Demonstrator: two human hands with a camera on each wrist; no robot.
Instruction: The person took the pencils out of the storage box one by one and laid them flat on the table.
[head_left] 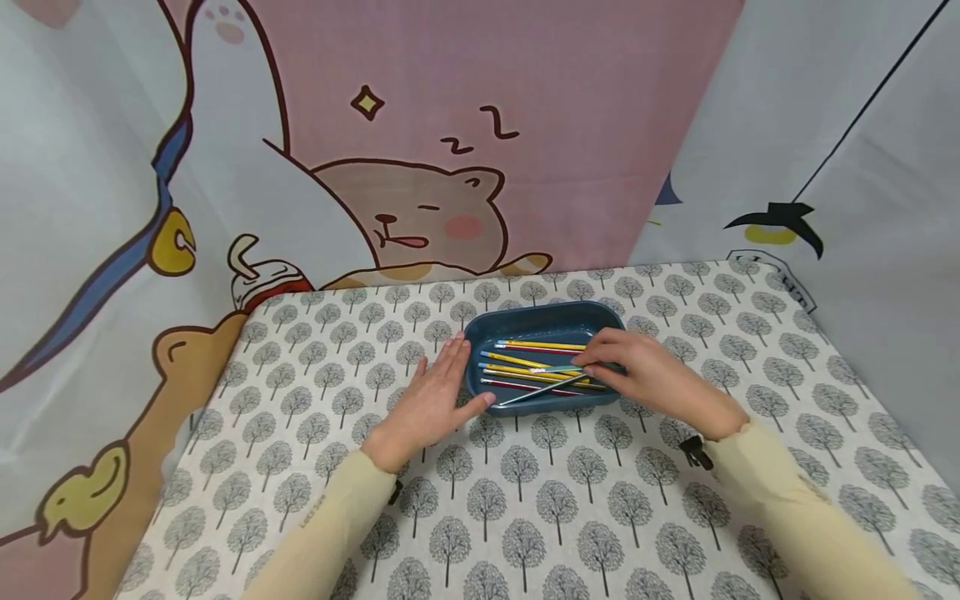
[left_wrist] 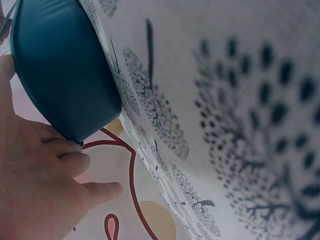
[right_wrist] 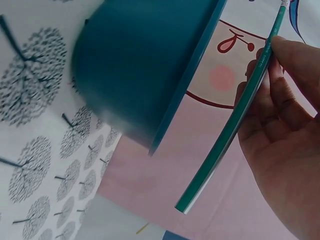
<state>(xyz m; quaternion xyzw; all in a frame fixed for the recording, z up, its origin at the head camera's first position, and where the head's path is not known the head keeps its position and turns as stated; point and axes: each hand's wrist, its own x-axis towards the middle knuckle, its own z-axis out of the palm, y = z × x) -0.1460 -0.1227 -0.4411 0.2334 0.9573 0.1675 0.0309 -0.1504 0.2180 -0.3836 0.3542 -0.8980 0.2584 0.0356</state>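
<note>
A dark blue-green plastic bin (head_left: 547, 312) stands on the tree-print cloth, with several yellow and dark red pencils (head_left: 536, 344) lying inside. Above them, my right hand (head_left: 637, 367) pinches a green pencil (right_wrist: 225, 140) between thumb and fingers. Its white eraser end points left in the head view, and its other end juts past the hand. A grey pencil (head_left: 540, 390) slants below it; whether the hand touches that one I cannot tell. My left hand (head_left: 427, 404) rests against the bin's left end, fingers extended at the rim and thumb at the front corner.
The white cloth (head_left: 517, 508) with grey trees covers the table. Behind it hangs a pink curtain (head_left: 585, 133) with a sleeping cartoon bear, and pale printed curtains (head_left: 885, 167) close off the sides.
</note>
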